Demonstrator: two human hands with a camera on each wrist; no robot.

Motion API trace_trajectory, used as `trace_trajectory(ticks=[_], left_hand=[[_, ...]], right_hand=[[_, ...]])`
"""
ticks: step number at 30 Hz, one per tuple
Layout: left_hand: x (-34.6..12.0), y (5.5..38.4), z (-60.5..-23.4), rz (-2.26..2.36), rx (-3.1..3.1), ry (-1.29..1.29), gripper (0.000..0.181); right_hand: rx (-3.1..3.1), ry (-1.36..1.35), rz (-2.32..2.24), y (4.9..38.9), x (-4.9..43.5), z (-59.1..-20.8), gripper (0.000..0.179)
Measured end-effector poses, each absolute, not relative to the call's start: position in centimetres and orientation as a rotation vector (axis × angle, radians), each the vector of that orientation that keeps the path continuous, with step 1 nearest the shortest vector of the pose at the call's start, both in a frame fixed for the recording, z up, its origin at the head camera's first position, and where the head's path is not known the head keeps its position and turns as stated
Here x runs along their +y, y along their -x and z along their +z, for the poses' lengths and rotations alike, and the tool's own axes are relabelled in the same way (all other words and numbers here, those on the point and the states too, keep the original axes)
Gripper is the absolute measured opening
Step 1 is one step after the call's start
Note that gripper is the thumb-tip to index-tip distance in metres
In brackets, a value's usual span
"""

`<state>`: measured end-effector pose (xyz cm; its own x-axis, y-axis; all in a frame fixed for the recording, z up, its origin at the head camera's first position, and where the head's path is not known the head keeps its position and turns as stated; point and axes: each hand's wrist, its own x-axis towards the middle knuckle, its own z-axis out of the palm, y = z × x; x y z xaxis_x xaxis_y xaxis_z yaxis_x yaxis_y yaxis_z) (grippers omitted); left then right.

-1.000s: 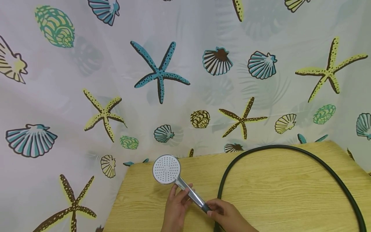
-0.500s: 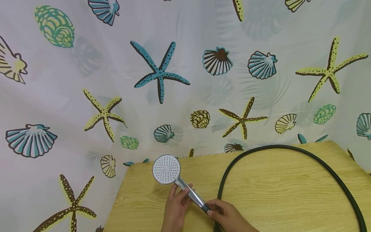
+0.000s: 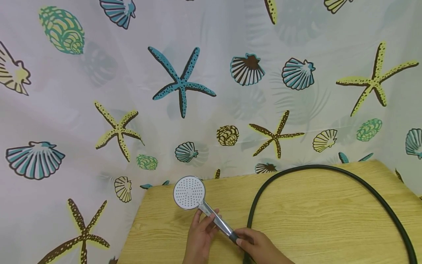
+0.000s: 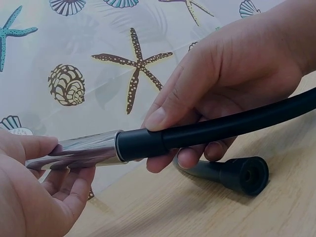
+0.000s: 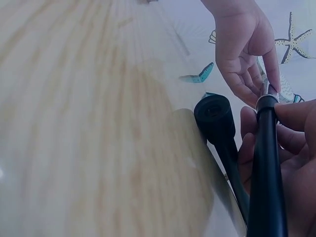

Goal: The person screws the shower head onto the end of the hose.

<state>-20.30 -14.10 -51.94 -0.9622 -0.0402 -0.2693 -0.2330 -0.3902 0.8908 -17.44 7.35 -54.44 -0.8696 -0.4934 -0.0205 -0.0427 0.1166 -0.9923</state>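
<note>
A handheld shower head (image 3: 189, 192) with a round white face and chrome handle is tilted, face up and to the left, in the head view. My left hand (image 3: 199, 236) grips its chrome handle (image 4: 96, 148) between thumb and fingers. At the lower end of that handle, my right hand (image 3: 258, 245) pinches the black end fitting (image 4: 143, 143) of a hose (image 4: 237, 121). The fitting sits flush against the handle's metal rim in the left wrist view. Its threads are hidden.
A black hose (image 3: 316, 167) arcs over the wooden table (image 3: 329, 216) to the right. One flared hose end (image 4: 247, 175) with an open socket lies on the table below my right hand. Behind hangs a white curtain (image 3: 211, 29) printed with starfish and shells.
</note>
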Motion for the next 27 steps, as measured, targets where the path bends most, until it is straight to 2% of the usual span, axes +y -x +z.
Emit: trace_trajectory(ticks=[9,27], left_hand=[[-14.15,20.31,-51.83,2.493,1.653,0.369,0.069],[-14.17,20.42,-51.90,2.511,1.634,0.405,0.072]], right_hand=[[2.030,0.514,-1.820,17.41,7.35,-54.51,0.041],[2.061,0.468,-1.873,17.15,7.05,-53.92,0.034]])
